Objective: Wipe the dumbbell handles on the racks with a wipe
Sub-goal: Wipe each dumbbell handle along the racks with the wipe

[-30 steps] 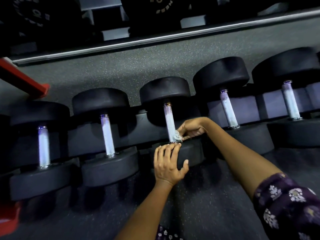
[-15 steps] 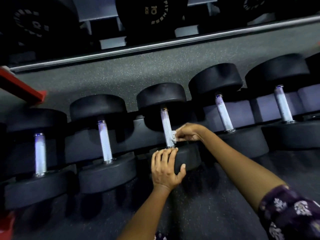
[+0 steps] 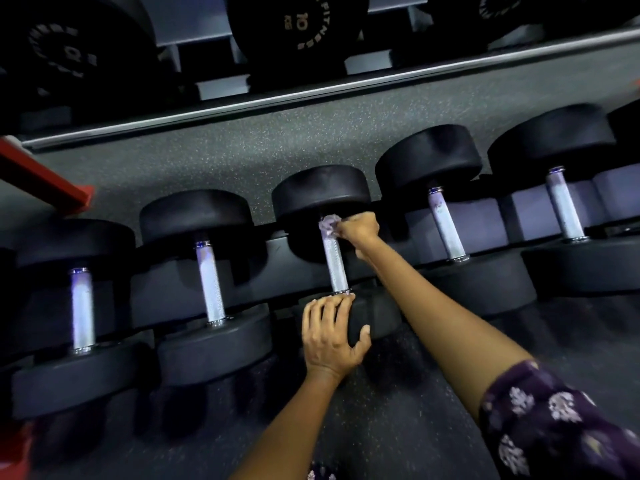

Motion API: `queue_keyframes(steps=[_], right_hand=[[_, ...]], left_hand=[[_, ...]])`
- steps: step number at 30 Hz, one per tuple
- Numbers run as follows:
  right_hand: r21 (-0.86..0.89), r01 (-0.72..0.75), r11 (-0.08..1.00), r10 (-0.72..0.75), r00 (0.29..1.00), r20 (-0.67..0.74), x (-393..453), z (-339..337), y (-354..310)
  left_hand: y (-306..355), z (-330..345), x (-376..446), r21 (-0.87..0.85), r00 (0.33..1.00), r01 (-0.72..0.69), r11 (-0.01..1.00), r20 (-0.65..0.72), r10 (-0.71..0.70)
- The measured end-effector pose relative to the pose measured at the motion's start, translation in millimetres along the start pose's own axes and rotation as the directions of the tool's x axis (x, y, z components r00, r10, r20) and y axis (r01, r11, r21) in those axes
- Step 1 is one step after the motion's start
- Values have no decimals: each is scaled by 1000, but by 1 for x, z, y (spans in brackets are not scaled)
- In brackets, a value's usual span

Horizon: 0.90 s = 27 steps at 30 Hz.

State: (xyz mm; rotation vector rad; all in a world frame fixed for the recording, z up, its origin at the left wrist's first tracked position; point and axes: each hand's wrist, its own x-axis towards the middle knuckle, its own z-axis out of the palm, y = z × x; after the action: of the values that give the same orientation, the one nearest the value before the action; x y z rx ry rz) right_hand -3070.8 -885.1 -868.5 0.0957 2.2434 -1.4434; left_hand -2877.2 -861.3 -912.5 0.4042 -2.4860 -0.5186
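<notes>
We look down on a row of 5 black dumbbells lying side by side on a dark rack (image 3: 284, 244), each with its silver handle running away from us. The middle dumbbell (image 3: 320, 194) is the one being worked on. Our right hand (image 3: 358, 230) reaches in from the right, its fingers curled around a small crumpled wipe (image 3: 328, 226), which it presses against the far end of the middle handle (image 3: 335, 265), right where the bar meets the far weight head. The wipe looks pale and bunched (its exact fold is too small to make out). Below the wipe, the rest of that handle shows bare knurled metal down to its near collar.

Our left hand (image 3: 329, 336) rests on the near weight head of the same dumbbell, fingers fairly straight and laid over the top edge, fingertips (image 3: 341, 301) just beside the near collar, thumb spread out to the right against the head. It holds nothing.

The right forearm crosses in front of the next dumbbell (image 3: 446, 226) to the right. A dark sleeve (image 3: 554, 420) with pale flowers covers the right upper arm. Beyond the row lies speckled grey floor (image 3: 277, 143), then a metal rail (image 3: 311, 93) with larger weights (image 3: 301, 26) above it, one marked 10. A red bar (image 3: 45, 181) angles in at the left edge.
</notes>
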Motion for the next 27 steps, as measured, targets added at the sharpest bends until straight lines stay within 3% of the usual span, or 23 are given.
queue_keyframes(steps=[6, 11, 15, 17, 19, 22, 27], right_hand=[[-232, 215, 949, -203, 976, 77, -39, -9, 39], [-199, 383, 902, -399, 915, -50, -27, 2, 15], [-210, 521, 827, -544, 836, -68, -30, 8, 24], [-70, 438, 896, -443, 876, -189, -30, 8, 20], [134, 254, 958, -203, 928, -311, -22, 15, 11], [473, 8, 881, 131, 957, -259, -14, 29, 2], [550, -98, 829, 278, 926, -254, -12, 29, 1]], left_hand=[[-1, 0, -3, 16, 1000, 4, 1000, 9, -4], [0, 1, -2, 0, 1000, 11, 1000, 21, -11], [-3, 0, -2, -6, 1000, 7, 1000, 21, -6], [-2, 1, -1, -6, 1000, -2, 1000, 18, 2], [-1, 1, -1, -10, 1000, 4, 1000, 10, -4], [0, -1, -1, -32, 1000, 15, 999, -8, -15], [0, -2, 0, -38, 1000, 18, 999, 24, -17]])
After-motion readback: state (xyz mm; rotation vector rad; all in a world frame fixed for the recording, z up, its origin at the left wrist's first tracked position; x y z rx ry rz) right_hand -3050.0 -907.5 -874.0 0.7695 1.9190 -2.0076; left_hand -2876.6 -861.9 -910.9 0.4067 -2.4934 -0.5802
